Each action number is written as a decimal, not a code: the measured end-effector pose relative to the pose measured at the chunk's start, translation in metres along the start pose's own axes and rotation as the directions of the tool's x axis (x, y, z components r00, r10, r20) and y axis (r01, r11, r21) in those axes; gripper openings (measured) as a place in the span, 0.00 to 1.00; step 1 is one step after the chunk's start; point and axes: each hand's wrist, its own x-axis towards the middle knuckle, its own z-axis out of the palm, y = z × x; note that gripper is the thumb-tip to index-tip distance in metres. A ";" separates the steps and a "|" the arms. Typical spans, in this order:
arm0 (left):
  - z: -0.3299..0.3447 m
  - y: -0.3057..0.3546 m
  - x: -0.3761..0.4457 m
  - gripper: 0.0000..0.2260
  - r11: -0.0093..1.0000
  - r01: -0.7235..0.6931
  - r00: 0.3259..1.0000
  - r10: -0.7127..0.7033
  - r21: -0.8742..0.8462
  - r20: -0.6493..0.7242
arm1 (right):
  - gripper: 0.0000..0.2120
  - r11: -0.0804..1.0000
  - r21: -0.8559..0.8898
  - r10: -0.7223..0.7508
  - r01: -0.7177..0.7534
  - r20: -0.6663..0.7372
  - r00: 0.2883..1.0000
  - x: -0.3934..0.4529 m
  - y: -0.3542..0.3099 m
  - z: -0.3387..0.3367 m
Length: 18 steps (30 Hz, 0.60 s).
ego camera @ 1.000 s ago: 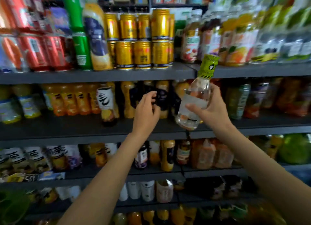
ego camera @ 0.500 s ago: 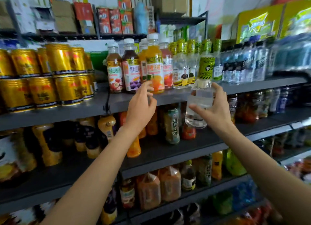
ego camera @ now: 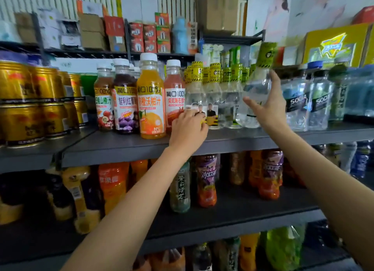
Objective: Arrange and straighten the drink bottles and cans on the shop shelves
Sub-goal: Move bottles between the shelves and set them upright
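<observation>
- Drink bottles and cans are filling every dark grey metal shelf in view; judging progress, the upper shelf is looking mostly orderly while one bottle is not yet seated.
- Gold cans at the far left are sitting stacked two high in neat rows, so that section is appearing finished.
- Juice bottles with white caps and orange, purple and red labels are standing upright beside them, though the orange one is sitting forward of its neighbours and may be needing a nudge back.
- Left hand is reaching to the foot of the first clear bottle with a yellow-and-black striped neck wrap, its fingers curling against the label; whether it is gripping or only steadying, I cannot tell.
- Clear bottle with a lime-green neck wrap, tilted and raised above its row, is being held at the right end of the clear group by the right hand, thumb and fingers spread round its body.
- Hands are working well apart, one at each end of that group.
- Clear soda bottles with dark labels to the right are standing straight.
- Lower shelves of orange and dark tea bottles are looking uneven and probably remaining to be done.
</observation>
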 end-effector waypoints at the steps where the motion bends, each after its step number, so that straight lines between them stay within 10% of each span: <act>1: 0.004 0.003 0.002 0.17 0.999 0.027 0.999 -0.028 0.042 0.025 | 0.40 1.000 0.006 -0.004 0.003 0.052 0.999 0.003 0.010 0.004; 18: 0.013 0.016 0.001 0.20 0.930 0.171 0.975 -0.207 0.324 0.080 | 0.46 0.995 -0.025 -0.090 0.098 0.223 0.971 0.002 0.055 0.020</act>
